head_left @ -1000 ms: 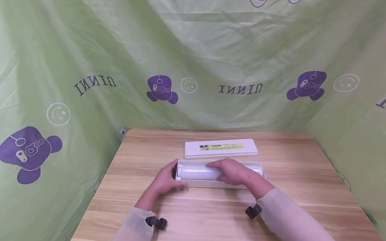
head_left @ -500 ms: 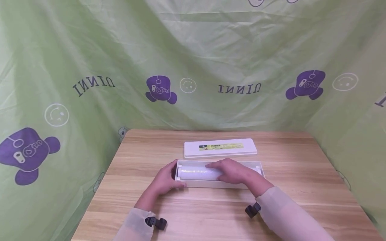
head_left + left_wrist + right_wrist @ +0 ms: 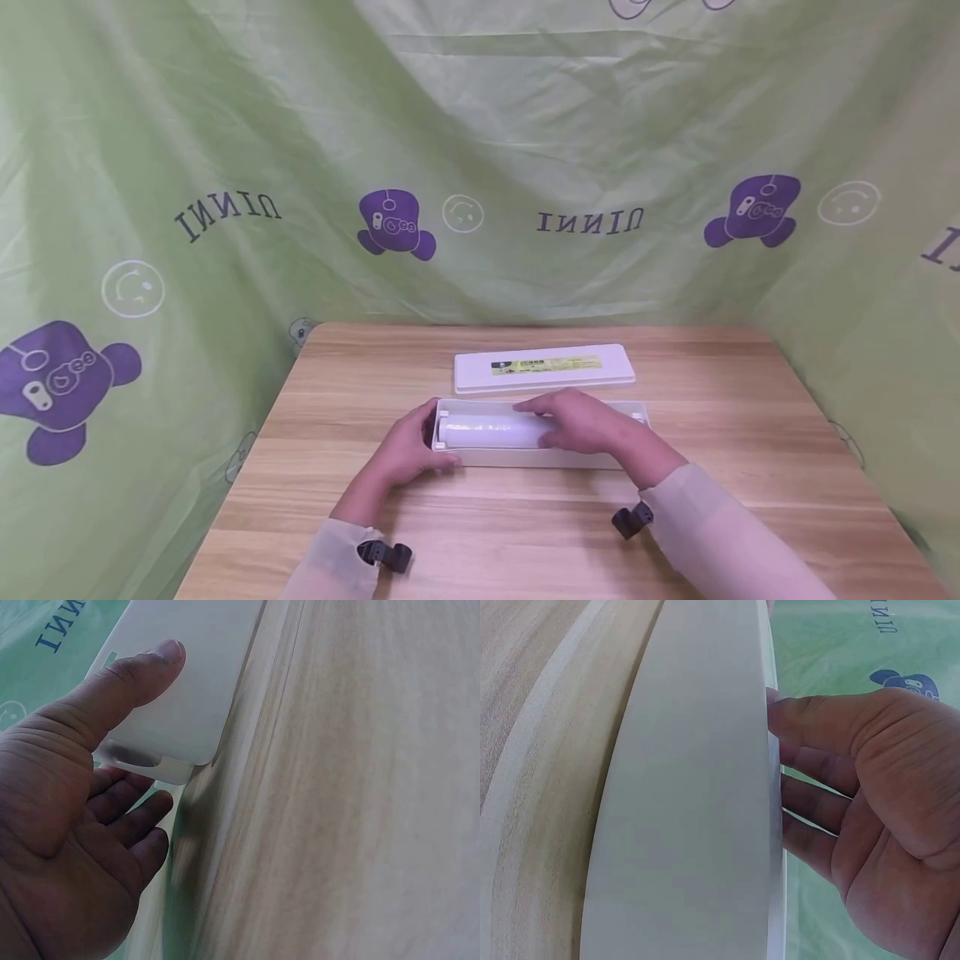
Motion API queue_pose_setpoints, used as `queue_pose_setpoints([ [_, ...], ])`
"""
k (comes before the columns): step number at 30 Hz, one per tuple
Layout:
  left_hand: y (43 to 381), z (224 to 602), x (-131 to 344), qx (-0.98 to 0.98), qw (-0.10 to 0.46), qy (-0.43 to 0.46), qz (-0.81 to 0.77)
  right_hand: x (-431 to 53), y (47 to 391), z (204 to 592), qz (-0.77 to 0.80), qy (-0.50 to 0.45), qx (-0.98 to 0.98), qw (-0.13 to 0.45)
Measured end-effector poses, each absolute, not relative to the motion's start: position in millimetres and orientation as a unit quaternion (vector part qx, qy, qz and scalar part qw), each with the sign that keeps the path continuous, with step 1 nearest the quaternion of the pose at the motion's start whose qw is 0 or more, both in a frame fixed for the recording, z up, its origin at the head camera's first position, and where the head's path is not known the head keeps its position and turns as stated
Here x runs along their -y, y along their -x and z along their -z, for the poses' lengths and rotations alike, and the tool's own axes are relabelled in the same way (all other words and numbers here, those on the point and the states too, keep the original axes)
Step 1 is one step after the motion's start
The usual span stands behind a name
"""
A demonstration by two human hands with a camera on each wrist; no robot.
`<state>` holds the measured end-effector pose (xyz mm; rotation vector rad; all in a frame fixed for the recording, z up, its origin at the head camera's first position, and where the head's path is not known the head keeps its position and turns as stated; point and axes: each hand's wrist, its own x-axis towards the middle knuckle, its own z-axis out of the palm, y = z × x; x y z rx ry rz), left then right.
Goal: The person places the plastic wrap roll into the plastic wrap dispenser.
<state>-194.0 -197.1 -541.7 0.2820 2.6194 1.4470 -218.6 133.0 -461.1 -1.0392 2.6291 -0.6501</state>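
Clock: I read it off the head view, with 12 o'clock toward the green printed fabric curtain [image 3: 487, 142].
Lying lengthwise: a glossy white cylindrical roll, apparently wound plastic film [image 3: 487, 432], sits down inside a long white open-topped plastic box [image 3: 525, 457]; I see its 9 o'clock part, while its 3 o'clock end is hidden.
Long axis: the roll runs from 9 to 3 o'clock, parallel to the long walls around it; the right forearm [image 3: 652, 458] comes in from 4 o'clock, so I have it crossing that axis at a slant.
Nearer hand: the right hand [image 3: 577, 423], directly over the roll, fingers on its 12 o'clock side, thumb on its 6 o'clock side; I judge it a pinch across the roll, but the wall hides the contact from the right wrist view.
Farther hand: the left hand [image 3: 408, 446], wrapped round the box's 9 o'clock end, thumb on the outer 6 o'clock wall; I take it as gripping the box, with plastic between it and the roll.
At 12 o'clock from the box: a flat white rectangular lid with a yellow label [image 3: 592, 377], near but apart on the wood-grain table [image 3: 712, 400].
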Motion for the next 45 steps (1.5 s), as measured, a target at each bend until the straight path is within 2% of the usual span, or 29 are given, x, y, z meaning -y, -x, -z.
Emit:
queue_pose_setpoints([
  [8, 193.5, 540.6, 197.3, -0.874, 0.069, -0.09, -0.472, -136.3, 217.1, 458.8, 0.229, 0.346, -0.903, 0.112],
  [25, 193.8, 536.1, 197.0, -0.884, 0.067, -0.091, -0.454, -150.8, 206.6, 461.8, 0.242, 0.348, -0.904, 0.043],
  [45, 192.6, 536.8, 196.5, -0.882, 0.069, -0.083, -0.458, -163.3, 194.0, 472.6, 0.257, 0.341, -0.904, -0.007],
])
